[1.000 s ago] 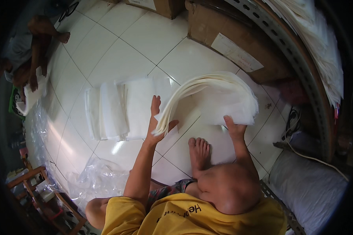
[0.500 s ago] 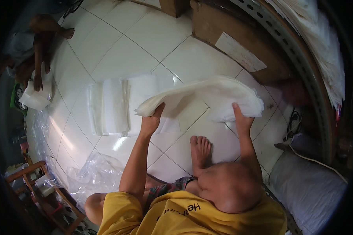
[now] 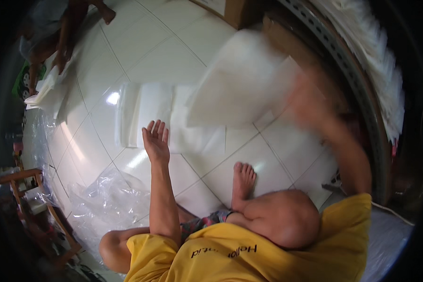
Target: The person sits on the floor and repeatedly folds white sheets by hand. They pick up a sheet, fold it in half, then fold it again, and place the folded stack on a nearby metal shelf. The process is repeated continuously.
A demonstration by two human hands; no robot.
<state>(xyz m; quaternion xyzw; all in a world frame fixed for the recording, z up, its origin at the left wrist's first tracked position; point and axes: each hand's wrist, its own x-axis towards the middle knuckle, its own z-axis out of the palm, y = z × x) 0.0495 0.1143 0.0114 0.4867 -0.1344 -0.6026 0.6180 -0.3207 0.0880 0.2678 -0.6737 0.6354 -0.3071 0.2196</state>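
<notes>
A stack of thin, whitish sheets (image 3: 235, 82), blurred by motion, hangs tilted over the floor in front of me. At its right edge my right hand (image 3: 310, 101) grips it; motion smears the fingers. My left hand (image 3: 156, 143) is open and empty, palm up with its fingers stretched out. Just beyond it, folded stacks of whitish sheets (image 3: 148, 105) lie side by side on the tiles. The raised stack partly covers the right end of this row.
Crumpled clear plastic (image 3: 108, 197) lies on the tiled floor at my left, near a wooden frame (image 3: 56, 221). Another person's hand (image 3: 60, 61) handles white sheets at far left. Cardboard boxes (image 3: 286, 40) and a metal rack with stacked sheets (image 3: 369, 70) stand at right.
My left hand has let go of the sheet stack and moved left, opening. My right hand has swung the stack up and away from me. My view has shifted a little.
</notes>
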